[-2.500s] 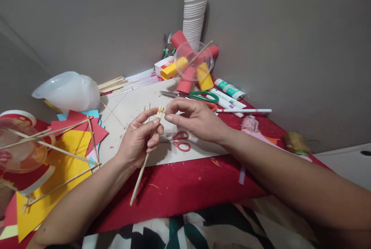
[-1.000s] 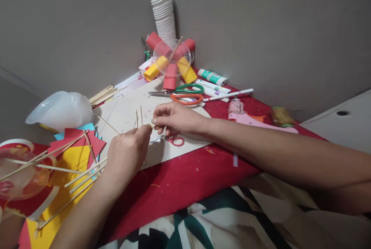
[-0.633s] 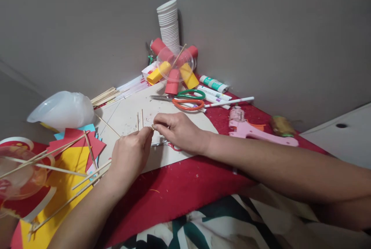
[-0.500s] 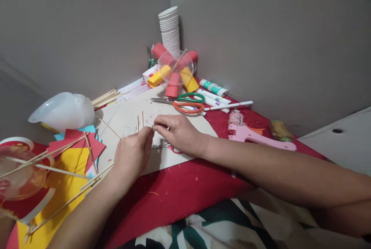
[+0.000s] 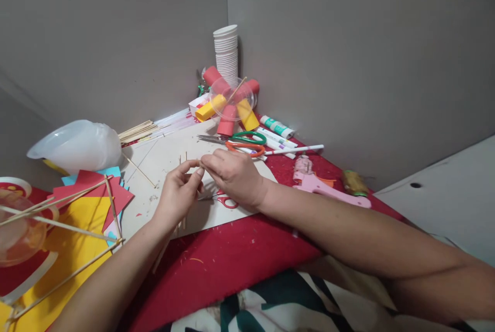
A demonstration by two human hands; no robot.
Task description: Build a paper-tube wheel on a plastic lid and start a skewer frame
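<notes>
My left hand [image 5: 178, 194] is closed around a bundle of thin wooden sticks [image 5: 181, 222], whose lower ends poke out below the palm toward the red cloth. My right hand [image 5: 231, 177] pinches the sticks' top end, fingertips meeting the left thumb and forefinger. Both hands hover over a beige cardboard sheet [image 5: 162, 156]. Small red-handled scissors [image 5: 223, 200] lie on the sheet just under my right hand, partly hidden.
Green and orange scissors [image 5: 247, 142], markers [image 5: 276, 137], a pink glue gun [image 5: 317, 182], stacked white cups [image 5: 226, 51], a cup-and-tube pinwheel [image 5: 231, 102], spare sticks [image 5: 137, 130], a plastic bowl [image 5: 77, 144], coloured paper [image 5: 77, 218] with a stick frame [image 5: 58, 203].
The sticks first stood up in my left hand, then were lowered toward the cardboard. Both hands stay pinched together at the sticks' tip; the view has shifted slightly.
</notes>
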